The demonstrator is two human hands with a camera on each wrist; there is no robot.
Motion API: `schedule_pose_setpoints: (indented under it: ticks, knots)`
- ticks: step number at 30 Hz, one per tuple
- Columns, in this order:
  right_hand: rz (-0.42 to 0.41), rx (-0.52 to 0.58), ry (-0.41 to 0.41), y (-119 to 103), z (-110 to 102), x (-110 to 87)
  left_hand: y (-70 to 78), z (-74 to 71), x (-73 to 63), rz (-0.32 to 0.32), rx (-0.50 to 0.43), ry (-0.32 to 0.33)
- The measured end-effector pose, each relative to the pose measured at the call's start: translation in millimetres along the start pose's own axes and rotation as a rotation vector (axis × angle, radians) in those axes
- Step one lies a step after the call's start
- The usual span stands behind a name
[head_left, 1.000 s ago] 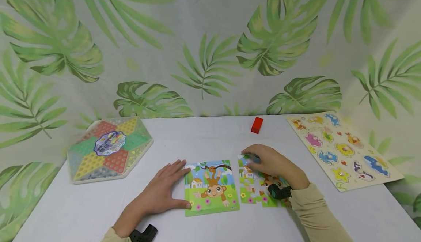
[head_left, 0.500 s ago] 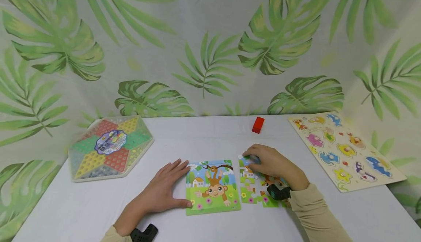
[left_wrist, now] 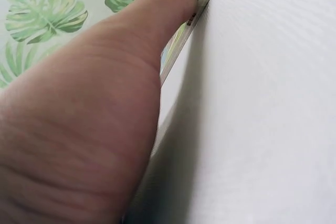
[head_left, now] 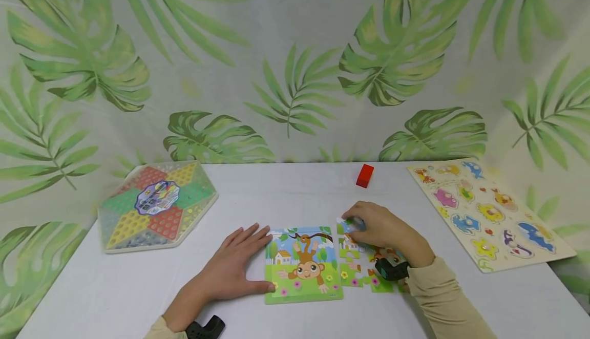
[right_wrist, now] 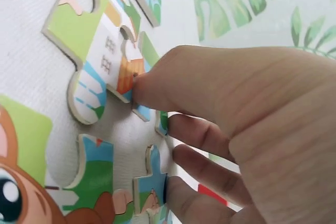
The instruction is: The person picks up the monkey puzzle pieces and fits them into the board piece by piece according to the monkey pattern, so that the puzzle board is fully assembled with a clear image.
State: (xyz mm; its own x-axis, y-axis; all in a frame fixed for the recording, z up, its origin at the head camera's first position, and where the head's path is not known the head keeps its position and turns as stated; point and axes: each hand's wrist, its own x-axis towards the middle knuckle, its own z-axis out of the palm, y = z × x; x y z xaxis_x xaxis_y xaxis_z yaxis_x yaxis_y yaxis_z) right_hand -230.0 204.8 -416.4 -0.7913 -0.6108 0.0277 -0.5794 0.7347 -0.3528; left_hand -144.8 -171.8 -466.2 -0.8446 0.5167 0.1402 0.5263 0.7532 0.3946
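Note:
A square monkey-picture puzzle board (head_left: 304, 265) lies on the white table in the middle of the head view. My left hand (head_left: 230, 272) rests at its left edge with fingers spread and thumb on the lower left corner. Just right of the board are several loose jigsaw pieces (head_left: 349, 277), laid close together with gaps showing. Over their upper left part, my right hand (head_left: 384, 229) pinches a jigsaw piece (right_wrist: 142, 112) beside the one with the orange house. The fingers partly hide that piece. In the right wrist view, the thumb (right_wrist: 152, 87) sits at its edge, fingers bent opposite.
A hexagonal board-game box (head_left: 156, 206) lies at the left. A small red block (head_left: 364, 175) is near the table's back edge. On the right is a cream peg-puzzle board (head_left: 488, 216) with animal shapes. Leaf-print cloth (head_left: 295, 72) hangs behind the table.
The whole head view has shifted slightly, so everything sits a little farther right. Both hands keep their places by the board and the loose pieces.

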Motion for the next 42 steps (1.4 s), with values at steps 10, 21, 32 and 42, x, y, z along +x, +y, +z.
schedule_pose_setpoints:
  ticks: [10, 21, 32, 42]
  knots:
    - [0.021, 0.005, -0.022, -3.4, -7.5, -1.7, 6.9, 2.4, 3.5, 0.019, 0.021, -0.002]
    - [0.056, 0.035, 0.014, 5.8, -5.8, -2.4, 10.4, 2.8, 5.3, 0.014, 0.048, -0.008]
    - [0.037, 0.052, 0.011, 11.3, -5.3, -1.7, 13.0, 6.9, 6.0, 0.003, 0.019, -0.004]
    - [0.027, 0.061, 0.010, 9.5, -4.5, 1.4, 16.8, 9.2, 5.0, 0.036, 0.032, 0.028]
